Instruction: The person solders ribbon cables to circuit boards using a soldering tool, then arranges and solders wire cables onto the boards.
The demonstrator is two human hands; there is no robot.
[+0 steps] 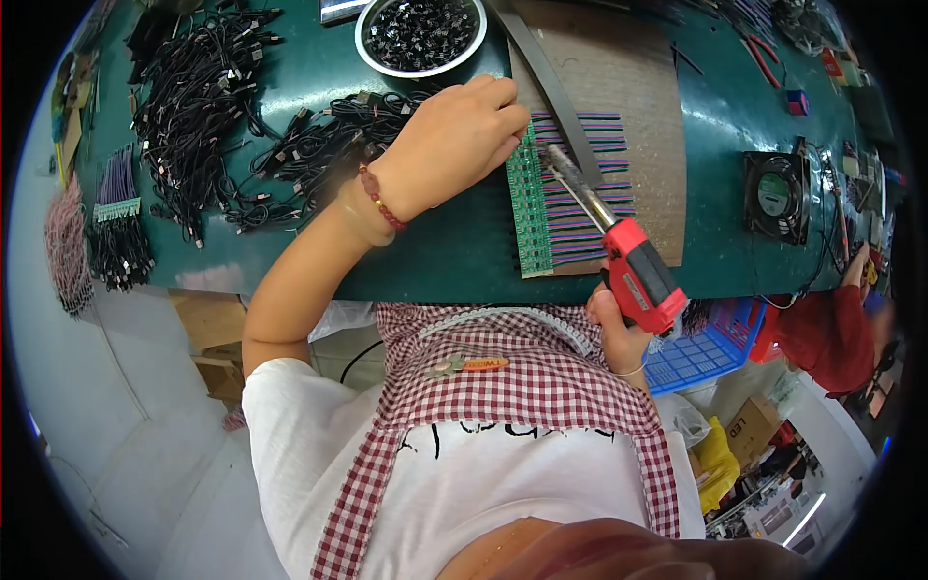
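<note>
My right hand [617,333] is wrapped round the handle of a red and black soldering gun [638,275]. The gun's metal barrel points up and left, its tip close to the upper part of a green circuit board panel [530,217]. Striped multicoloured wires [588,201] run out from the panel's right side in several rows. At the panel's top end, my left hand [474,130] is closed in a pinch; what its fingertips hold is hidden. A dark flat bar [556,82] lies slantwise across the wires and the brown board [628,68] beneath them.
A metal bowl [420,72] of small black parts stands at the back. Piles of black cables [198,106] cover the left. A small fan [776,196] and red-handled pliers [762,63] are on the right. Below the table edge is a blue basket [701,353]; another person's red sleeve [831,333] shows beyond.
</note>
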